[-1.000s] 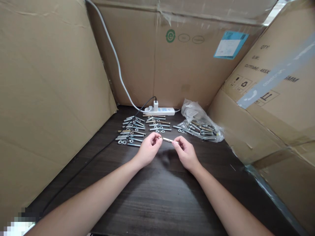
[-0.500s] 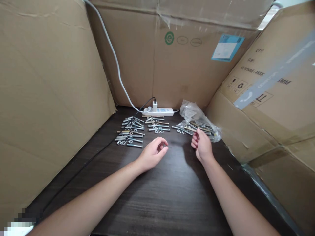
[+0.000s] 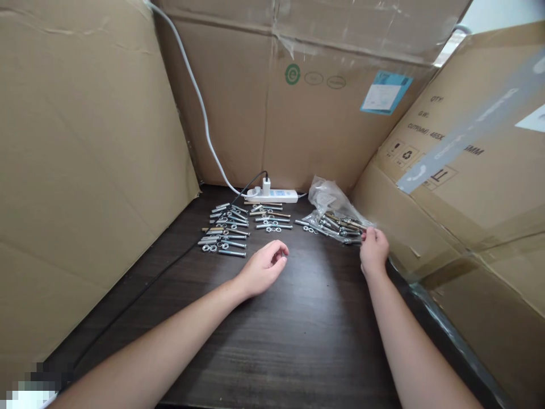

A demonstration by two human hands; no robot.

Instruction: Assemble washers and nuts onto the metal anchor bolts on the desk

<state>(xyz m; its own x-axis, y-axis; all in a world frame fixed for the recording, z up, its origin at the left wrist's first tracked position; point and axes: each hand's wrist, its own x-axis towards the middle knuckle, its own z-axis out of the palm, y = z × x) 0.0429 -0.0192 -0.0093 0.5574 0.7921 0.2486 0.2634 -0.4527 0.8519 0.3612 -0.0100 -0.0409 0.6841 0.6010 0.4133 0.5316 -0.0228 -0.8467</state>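
Observation:
My left hand (image 3: 264,268) rests over the table with its fingers curled and thumb near the index finger; whatever small thing may be between them is hidden. To its left lie rows of silver bolts (image 3: 232,253) with nuts (image 3: 206,248) and washers. My right hand (image 3: 374,251) is at the right edge of a clear plastic bag (image 3: 326,193). Its fingertips pinch the end of a brass-coloured bolt (image 3: 354,225) in the heap of loose bolts (image 3: 330,227) at the bag's mouth. Several washers (image 3: 310,230) lie just left of this heap.
A white power strip (image 3: 283,196) with a plugged-in charger (image 3: 266,186) lies at the back. A black cable (image 3: 170,264) runs across the left of the dark table (image 3: 264,352). Cardboard walls (image 3: 93,170) stand left, behind and right.
My right hand has moved right, from in front of the bolt heap to the bag's right edge, and its fingers now reach into the bolts. My left hand has hardly moved.

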